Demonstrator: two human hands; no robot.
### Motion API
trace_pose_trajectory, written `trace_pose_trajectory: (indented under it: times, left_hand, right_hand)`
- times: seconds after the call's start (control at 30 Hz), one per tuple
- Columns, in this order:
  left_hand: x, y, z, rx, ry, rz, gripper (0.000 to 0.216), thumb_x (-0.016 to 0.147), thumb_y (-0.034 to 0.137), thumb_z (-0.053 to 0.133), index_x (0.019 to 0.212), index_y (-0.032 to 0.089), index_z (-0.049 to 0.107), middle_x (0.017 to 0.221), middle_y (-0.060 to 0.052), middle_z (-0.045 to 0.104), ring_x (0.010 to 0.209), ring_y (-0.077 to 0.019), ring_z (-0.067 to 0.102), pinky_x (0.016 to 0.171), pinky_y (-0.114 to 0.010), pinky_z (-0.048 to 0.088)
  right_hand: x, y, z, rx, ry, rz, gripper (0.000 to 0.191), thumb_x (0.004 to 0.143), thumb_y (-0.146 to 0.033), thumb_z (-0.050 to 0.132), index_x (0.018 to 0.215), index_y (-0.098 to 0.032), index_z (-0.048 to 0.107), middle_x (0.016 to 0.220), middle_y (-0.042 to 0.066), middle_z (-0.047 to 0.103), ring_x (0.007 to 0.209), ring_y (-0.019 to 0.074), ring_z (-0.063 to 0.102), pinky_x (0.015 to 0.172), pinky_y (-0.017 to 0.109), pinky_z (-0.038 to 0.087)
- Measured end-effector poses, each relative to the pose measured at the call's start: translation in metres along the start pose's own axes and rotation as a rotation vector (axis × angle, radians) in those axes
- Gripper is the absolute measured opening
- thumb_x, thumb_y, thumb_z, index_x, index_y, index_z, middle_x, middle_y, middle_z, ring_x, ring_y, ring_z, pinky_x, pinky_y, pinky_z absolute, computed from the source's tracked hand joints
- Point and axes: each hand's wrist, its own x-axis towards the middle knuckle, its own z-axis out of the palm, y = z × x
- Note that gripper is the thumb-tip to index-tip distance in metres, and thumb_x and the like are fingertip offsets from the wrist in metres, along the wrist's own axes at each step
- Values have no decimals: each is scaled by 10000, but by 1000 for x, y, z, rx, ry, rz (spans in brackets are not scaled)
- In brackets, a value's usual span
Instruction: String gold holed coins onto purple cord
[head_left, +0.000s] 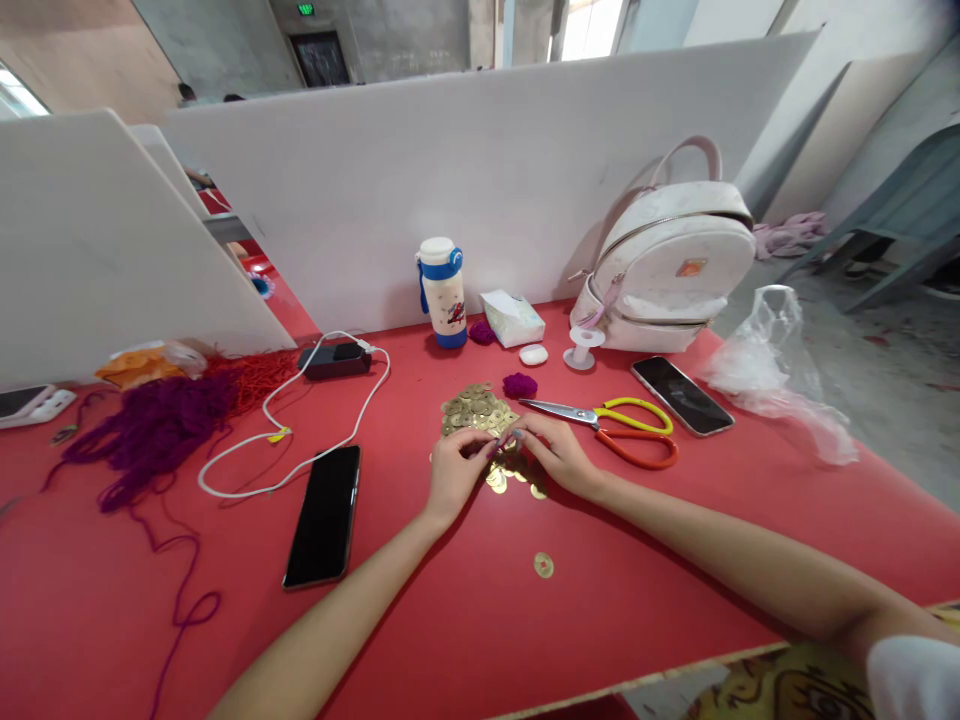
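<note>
Both hands meet over a pile of small brass coins (474, 406) on the red table (465, 620). My left hand (454, 468) is curled, its fingertips pinched on something small between the two hands. My right hand (553, 450) is curled too, its fingertips pressed to the same spot, where a bit of purple shows. A few loose coins lie under the hands, and a single coin (543, 565) lies nearer to me. A small purple pompom (520, 385) sits just behind the pile.
Scissors with yellow and orange handles (616, 425) lie right of the hands. Two phones (324, 514) (681, 395), a charger with white cable (334, 360), purple yarn (150, 430), a bottle (442, 292), tissues (513, 317), a white backpack (667, 265) and a plastic bag (772, 370) surround them.
</note>
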Motion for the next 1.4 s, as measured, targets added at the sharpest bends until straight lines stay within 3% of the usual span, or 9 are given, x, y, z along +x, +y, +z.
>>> trace_pose_trajectory:
  times: [0.1,0.2,0.4,0.67,1.0,1.17,1.4]
  left_hand:
    - [0,-1,0,-28,-9,8,94,762,234,672,744,174,743,786,-60,729,714,-184,651,658,-276,496]
    - [0,-1,1,-15,13,10,88,757,231,677,736,182,747,786,-54,733,699,-179,650,652,-275,495]
    - [0,0,1,3,32,13,90,747,228,675,738,183,752,786,-54,737,684,-175,642,638,-273,488]
    - [0,0,1,5,25,40,82,751,224,677,734,188,748,780,-51,737,697,-181,653,650,-280,498]
    - [0,4,1,50,-27,160,78,760,169,682,748,202,752,842,-64,745,787,-208,680,713,-314,521]
    - [0,4,1,40,-34,153,79,769,171,680,755,202,752,855,-62,746,815,-210,683,753,-325,521]
    - [1,2,0,-7,-20,114,74,756,163,678,739,191,745,850,-69,743,796,-207,684,721,-314,528]
  right_hand:
    - [0,-2,-1,19,-36,23,270,987,-289,395,921,-191,637,815,44,673,723,172,618,704,303,491]
    - [0,-3,0,7,18,-30,255,980,-299,408,887,-189,619,853,59,675,783,184,628,740,313,492]
    - [-3,-1,2,129,-46,126,270,1001,-339,366,900,-199,574,614,-14,622,501,129,568,521,237,440]
    - [1,-2,0,-46,49,-60,244,976,-279,406,867,-189,605,808,53,652,745,176,602,711,298,472]
    - [5,6,3,127,120,112,306,959,-383,460,769,-185,595,651,4,557,616,149,523,603,263,428]
    - [6,8,3,123,119,116,296,957,-388,463,848,-182,646,685,14,589,662,164,553,644,281,452]
    - [7,3,0,116,120,77,347,976,-397,416,811,-179,629,718,26,596,676,168,551,666,289,444]
